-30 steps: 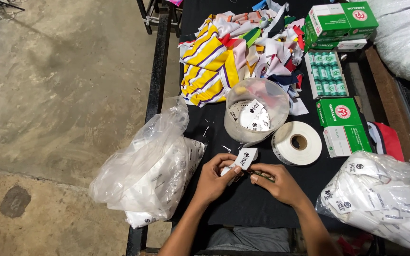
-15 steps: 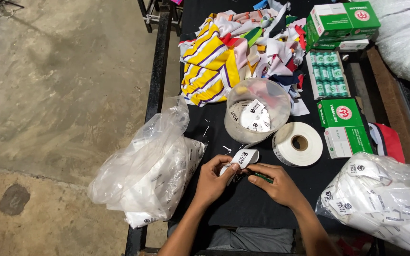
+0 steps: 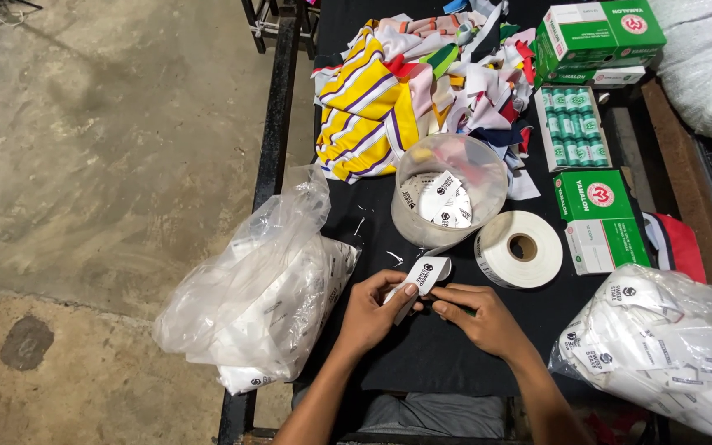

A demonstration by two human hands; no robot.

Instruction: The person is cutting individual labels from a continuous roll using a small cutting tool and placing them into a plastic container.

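- My left hand (image 3: pixel 370 311) sits near the worktop's (image 3: pixel 447 363) near edge, forearm angled in from below, fingers curled shut around a small white label (image 3: pixel 423 275) with a dark round mark.
- My right hand (image 3: pixel 481 317) lies just beside it, palm down, fingertips pinched on the same label's lower end; both hands meet at the label.
- The label stands tilted above the black worktop, just in front of the clear plastic tub (image 3: pixel 450 191), which holds more white labels.
- A roll of white tape (image 3: pixel 519 248) lies flat to the right of the tub, near my right hand.
- A clear bag of white labels (image 3: pixel 257 288) hangs over the left edge.
- A second clear bag of labels (image 3: pixel 661 346) rests at the near right corner.
- Green-and-white boxes (image 3: pixel 599 216) line the right edge; an open one (image 3: pixel 572 128) shows rows of green spools.
- A heap of coloured fabric scraps (image 3: pixel 422 91), yellow-striped at its left, fills the far end.
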